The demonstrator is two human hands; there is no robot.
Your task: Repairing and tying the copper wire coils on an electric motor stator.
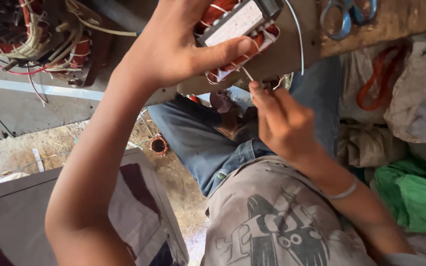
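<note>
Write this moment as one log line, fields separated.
left hand: grips wound coil | right hand: pinches thin lead | scissors: on bench

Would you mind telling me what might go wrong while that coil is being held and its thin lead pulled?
The right hand pinches a thin lead right at the coil; a hard tug might snap it or loosen the winding. The left hand holds the coil at the bench edge, so it could slip and drop. The white wire beside it may snag.

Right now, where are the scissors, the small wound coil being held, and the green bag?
scissors (345, 17): head view, on the blue-grey finger loop.
small wound coil (236, 23): head view, on its pale flat face.
green bag (417, 199): head view, on its crumpled middle.
</note>
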